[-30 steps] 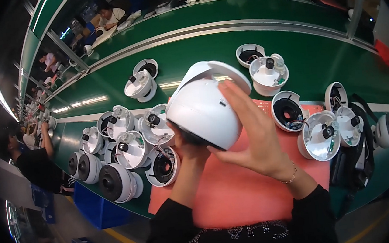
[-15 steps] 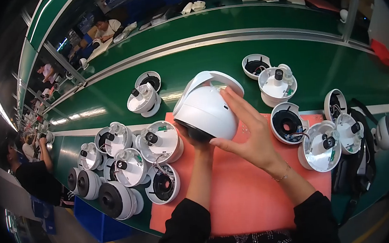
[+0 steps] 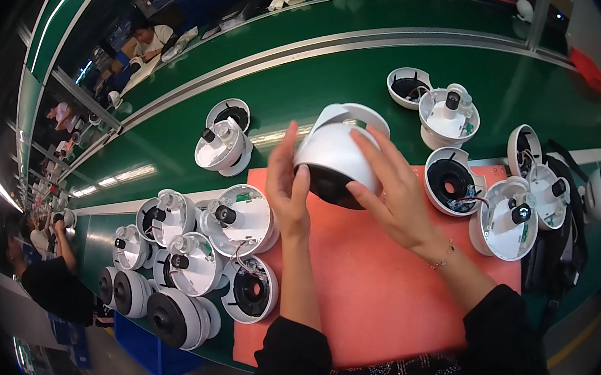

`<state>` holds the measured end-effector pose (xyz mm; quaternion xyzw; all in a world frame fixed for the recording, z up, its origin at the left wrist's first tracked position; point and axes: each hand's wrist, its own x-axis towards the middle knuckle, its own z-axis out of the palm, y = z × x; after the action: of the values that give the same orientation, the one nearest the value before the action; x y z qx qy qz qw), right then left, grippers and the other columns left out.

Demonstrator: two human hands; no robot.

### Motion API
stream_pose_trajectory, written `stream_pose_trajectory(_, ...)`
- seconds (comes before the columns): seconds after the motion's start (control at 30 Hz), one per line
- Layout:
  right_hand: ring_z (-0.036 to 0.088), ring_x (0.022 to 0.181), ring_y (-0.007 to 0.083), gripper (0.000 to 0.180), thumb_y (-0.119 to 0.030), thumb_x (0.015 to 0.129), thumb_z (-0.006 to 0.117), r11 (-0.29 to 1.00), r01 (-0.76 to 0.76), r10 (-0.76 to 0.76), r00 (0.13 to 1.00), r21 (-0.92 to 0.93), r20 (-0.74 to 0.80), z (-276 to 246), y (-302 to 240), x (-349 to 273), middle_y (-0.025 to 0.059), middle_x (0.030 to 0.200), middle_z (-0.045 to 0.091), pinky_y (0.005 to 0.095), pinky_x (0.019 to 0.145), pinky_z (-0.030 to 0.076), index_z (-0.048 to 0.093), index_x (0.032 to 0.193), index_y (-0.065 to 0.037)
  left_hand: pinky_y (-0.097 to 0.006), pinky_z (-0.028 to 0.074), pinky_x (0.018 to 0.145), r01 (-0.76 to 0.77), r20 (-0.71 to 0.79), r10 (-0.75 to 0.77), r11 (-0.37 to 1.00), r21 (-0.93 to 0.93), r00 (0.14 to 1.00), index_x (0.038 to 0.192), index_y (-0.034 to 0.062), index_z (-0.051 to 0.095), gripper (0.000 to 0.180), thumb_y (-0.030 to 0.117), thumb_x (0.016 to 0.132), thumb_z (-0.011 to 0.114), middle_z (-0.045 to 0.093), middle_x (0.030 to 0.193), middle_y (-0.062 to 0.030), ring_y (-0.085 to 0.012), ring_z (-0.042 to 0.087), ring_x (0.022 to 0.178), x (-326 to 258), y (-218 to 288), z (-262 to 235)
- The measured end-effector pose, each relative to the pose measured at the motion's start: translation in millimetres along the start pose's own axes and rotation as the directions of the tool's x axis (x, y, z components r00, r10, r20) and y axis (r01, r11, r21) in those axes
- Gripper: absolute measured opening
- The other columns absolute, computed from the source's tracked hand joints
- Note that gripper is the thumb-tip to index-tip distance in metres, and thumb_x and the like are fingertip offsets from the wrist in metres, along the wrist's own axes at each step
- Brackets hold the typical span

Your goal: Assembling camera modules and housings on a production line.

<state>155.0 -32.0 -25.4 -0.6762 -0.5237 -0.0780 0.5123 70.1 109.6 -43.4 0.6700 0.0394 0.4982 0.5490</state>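
The camera [image 3: 336, 148] is held above the pink mat [image 3: 380, 303], tilted, its black face turned down toward the mat. It is grasped by the right hand [image 3: 396, 203], fingers laid over the white dome and thumb at the rim of the face. The left hand [image 3: 290, 192] is held up beside it with fingers spread; whether the camera is touched by its thumb cannot be told.

The camera's shell appears closed, so its assembly may be judged largely done; whether it is fastened cannot be told. A like state is shown by three closed units [image 3: 168, 319] at the left and another [image 3: 598, 193] at the far right.

Much seems left: white bowls stand open on the table [image 3: 312, 85], in a left cluster [image 3: 250, 225], a right pair [image 3: 503, 229] and two placed farther back. In each bowl a dark lens is seen, with clear parts in several. Black rings are held in the lids [image 3: 232, 306], some joined to bowls by wires. Below the table's left edge, the contents of a blue bin [image 3: 150, 354] cannot be made out.
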Motion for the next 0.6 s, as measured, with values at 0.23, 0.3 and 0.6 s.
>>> stream_pose_trajectory(0.23, 0.048, 0.106, 0.0398, 0.064, -0.029, 0.072, 0.068, 1.000, -0.010, 0.012, 0.987, -0.009, 0.160, 14.0, 4.7, -17.3, 0.0264, 0.120, 0.045, 0.0433, 0.088, 0.041, 0.043, 0.124, -0.002, -0.032, 0.048, 0.075, 0.064, -0.002, -0.068, 0.938, 0.340, 0.998, 0.077, -0.0040, 0.062, 0.037, 0.020, 0.089, 0.036, 0.065, 0.077, -0.0178, -0.0293, 0.064, 0.085, -0.5, 6.3, 8.5)
stream_pose_trajectory(0.3, 0.050, 0.105, 0.0384, 0.071, -0.029, 0.066, 0.072, 0.997, -0.072, 0.067, 0.988, 0.030, 0.139, 15.7, 2.7, -18.6, 0.0264, 0.119, 0.048, 0.0425, 0.087, 0.042, 0.043, 0.124, -0.001, -0.032, 0.048, 0.073, -0.011, 0.022, 0.003, 0.926, 0.377, 1.000, 0.076, -0.0051, 0.062, 0.038, 0.020, 0.089, 0.036, 0.065, 0.076, -0.0182, -0.0288, 0.064, 0.083, -1.7, 1.5, 6.9)
stream_pose_trajectory(0.6, 0.047, 0.112, 0.0333, 0.071, -0.023, 0.066, 0.072, 0.991, -0.127, 0.133, 0.980, -0.052, 0.150, 20.4, 1.5, -24.0, 0.0210, 0.125, 0.045, 0.0401, 0.091, 0.041, 0.042, 0.125, -0.001, -0.028, 0.048, 0.059, 0.074, -0.075, -0.050, 0.926, 0.369, 0.996, 0.068, -0.0046, 0.060, 0.044, 0.020, 0.091, 0.033, 0.065, 0.068, -0.0161, -0.0214, 0.064, 0.062, -3.2, 6.6, 14.6)
